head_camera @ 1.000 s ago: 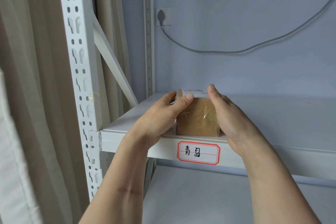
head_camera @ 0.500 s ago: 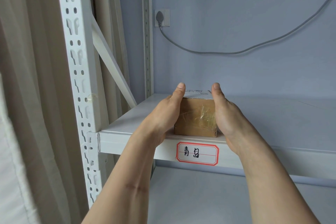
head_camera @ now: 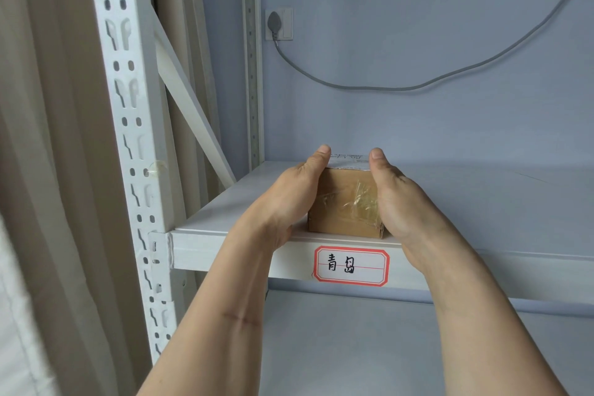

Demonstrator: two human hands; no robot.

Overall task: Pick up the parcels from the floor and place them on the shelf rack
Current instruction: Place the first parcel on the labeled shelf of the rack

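Observation:
A small brown cardboard parcel [head_camera: 344, 202] with clear tape and a white label on top rests on the white shelf [head_camera: 482, 202] of the rack, close to its front edge. My left hand [head_camera: 289, 199] presses flat against the parcel's left side, thumb up along the top edge. My right hand [head_camera: 398, 199] presses against its right side in the same way. The parcel is held between both palms; my fingers behind it are hidden.
A red-bordered label [head_camera: 351, 266] with handwriting sticks to the shelf's front lip below the parcel. The rack's perforated white upright [head_camera: 128, 106] and diagonal brace [head_camera: 193, 112] stand left. A grey cable [head_camera: 418, 87] hangs from a wall socket [head_camera: 279, 23]. Beige curtain [head_camera: 48, 138] at left. A lower shelf [head_camera: 353, 347] lies beneath.
My thumbs have moved from on top of the parcel to its side edges, and both hands have slid the parcel slightly deeper onto the shelf.

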